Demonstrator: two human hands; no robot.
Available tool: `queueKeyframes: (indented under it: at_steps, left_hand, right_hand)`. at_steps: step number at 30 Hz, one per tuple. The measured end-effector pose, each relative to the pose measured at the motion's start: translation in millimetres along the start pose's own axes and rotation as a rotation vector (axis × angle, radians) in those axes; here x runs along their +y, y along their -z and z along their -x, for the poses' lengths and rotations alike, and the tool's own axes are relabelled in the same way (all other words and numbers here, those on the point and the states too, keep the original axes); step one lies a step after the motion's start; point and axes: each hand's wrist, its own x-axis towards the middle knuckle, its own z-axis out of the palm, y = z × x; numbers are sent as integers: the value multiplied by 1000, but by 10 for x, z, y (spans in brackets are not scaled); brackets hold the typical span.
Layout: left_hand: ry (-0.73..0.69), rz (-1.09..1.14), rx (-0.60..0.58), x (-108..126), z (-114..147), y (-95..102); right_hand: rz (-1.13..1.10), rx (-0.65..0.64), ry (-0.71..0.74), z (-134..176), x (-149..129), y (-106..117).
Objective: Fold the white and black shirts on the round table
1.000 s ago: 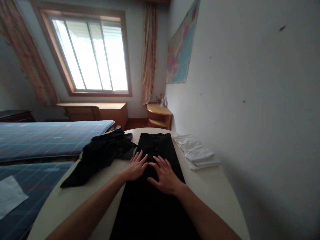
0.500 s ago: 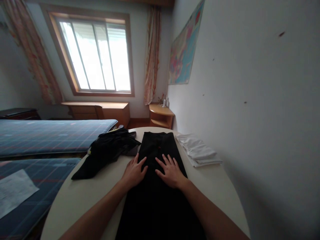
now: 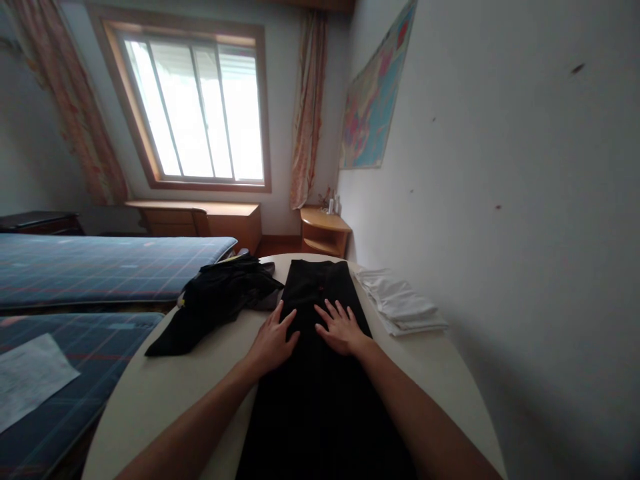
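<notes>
A long black garment (image 3: 325, 413) lies flat down the middle of the round, pale table (image 3: 190, 407), its narrow end away from me. It looks like trousers or a skirt, but I cannot tell which. My left hand (image 3: 274, 339) rests on its left edge, fingers spread and pointing forward. On the right part of the cloth lies my right hand (image 3: 341, 328), palm down with the fingers apart. Neither hand grips the fabric. The garment's near end runs out of view at the bottom.
Left on the table is a crumpled pile of black clothes (image 3: 220, 300). Folded white cloth (image 3: 400, 303) lies at the right, near the wall (image 3: 530, 267). Plaid mattresses (image 3: 110, 270) stand to the left, one with a paper sheet (image 3: 35, 380) on it.
My right hand has slid slightly forward over the black garment. My left hand stays in nearly the same place, and the view has shifted a little.
</notes>
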Motion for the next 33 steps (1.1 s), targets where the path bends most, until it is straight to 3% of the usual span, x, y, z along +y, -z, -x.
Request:
queueKeyframes:
  at_steps: [9, 16, 23, 29, 33]
  left_hand:
    - [-16, -10, -48, 40, 91, 61]
    - [-161, -76, -176, 95, 183, 55]
    - [-208, -114, -203, 103, 210, 74]
    - [-218, -166, -212, 201, 273, 85]
    - [-285, -134, -291, 264, 509, 191]
  right_hand:
    - [31, -53, -64, -512, 126, 144]
    - [40, 84, -27, -488, 111, 104]
    - [-5, 70, 68, 57, -9, -15]
    - [-73, 19, 246, 841, -217, -69]
    - [-118, -31, 350, 1402, -341, -24]
